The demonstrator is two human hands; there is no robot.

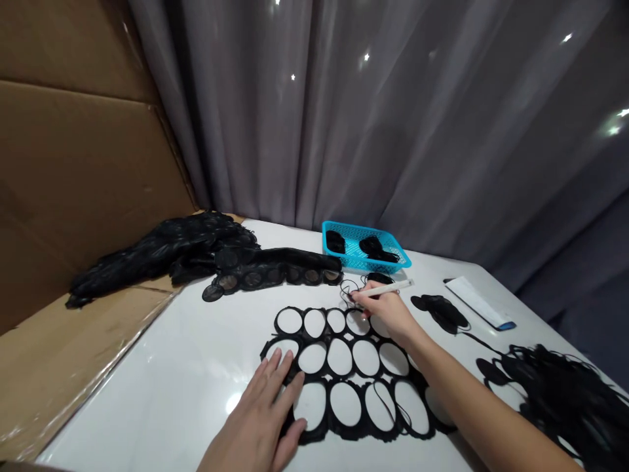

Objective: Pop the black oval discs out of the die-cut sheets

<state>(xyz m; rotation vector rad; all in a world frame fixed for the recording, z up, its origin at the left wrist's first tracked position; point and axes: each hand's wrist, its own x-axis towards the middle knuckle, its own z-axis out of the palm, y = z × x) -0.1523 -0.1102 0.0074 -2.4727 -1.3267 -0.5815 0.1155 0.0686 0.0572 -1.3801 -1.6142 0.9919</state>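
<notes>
A black sheet with rows of oval cutouts lies flat on the white table. Fingers spread, my left hand rests on its left edge. My right hand grips a slim white pen-like tool over the sheet's far row. Close to those fingertips is a thin black cord, curled in a loop; whether the fingers also pinch it I cannot tell. Another thin cord trails across the near-row ovals. Part of the sheet's right side is hidden under my right forearm.
A blue basket with black bundles stands at the back. Left of it lie a black strip of ovals and a dark heap beside cardboard. On the right are black pieces, a white strip and a tangled black pile.
</notes>
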